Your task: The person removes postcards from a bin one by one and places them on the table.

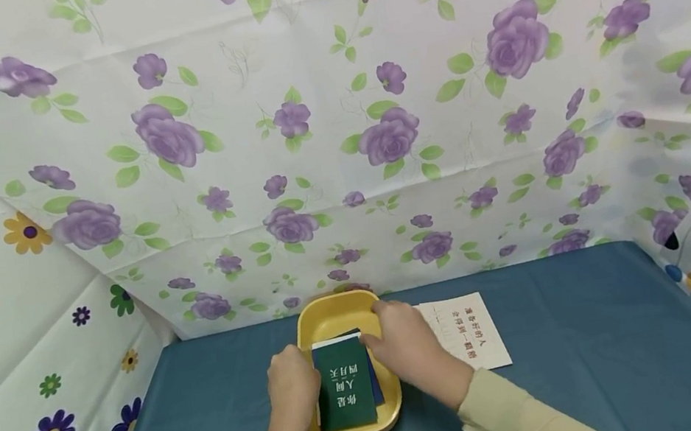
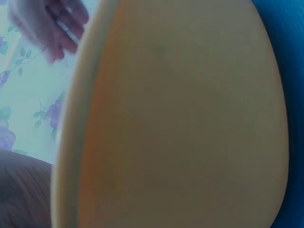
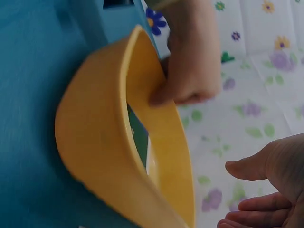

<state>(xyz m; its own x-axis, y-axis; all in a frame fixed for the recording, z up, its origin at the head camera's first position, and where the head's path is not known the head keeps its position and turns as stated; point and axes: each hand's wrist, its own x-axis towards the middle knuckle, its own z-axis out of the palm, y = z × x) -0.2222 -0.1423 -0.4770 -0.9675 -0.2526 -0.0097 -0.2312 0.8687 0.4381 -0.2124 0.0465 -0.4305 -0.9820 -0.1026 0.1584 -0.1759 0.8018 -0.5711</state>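
A yellow plastic basin (image 1: 335, 314) stands on the table with a green booklet (image 1: 340, 358) inside, white characters upside down on its cover. Under it a dark blue booklet (image 1: 377, 389) shows along one side. My left hand (image 1: 294, 387) grips the basin's left rim; in the right wrist view that hand (image 3: 194, 66) has its thumb inside the wall. Over the basin's right rim is my right hand (image 1: 413, 343). The right wrist view shows this hand (image 3: 275, 183) beside the rim, thumb and fingers spread apart, holding nothing.
A white booklet (image 1: 470, 331) with red characters lies on the table right of the basin, partly behind my right hand. A blue cloth (image 1: 227, 412) covers the table. Flowered sheeting (image 1: 339, 172) rises at the back and on both sides.
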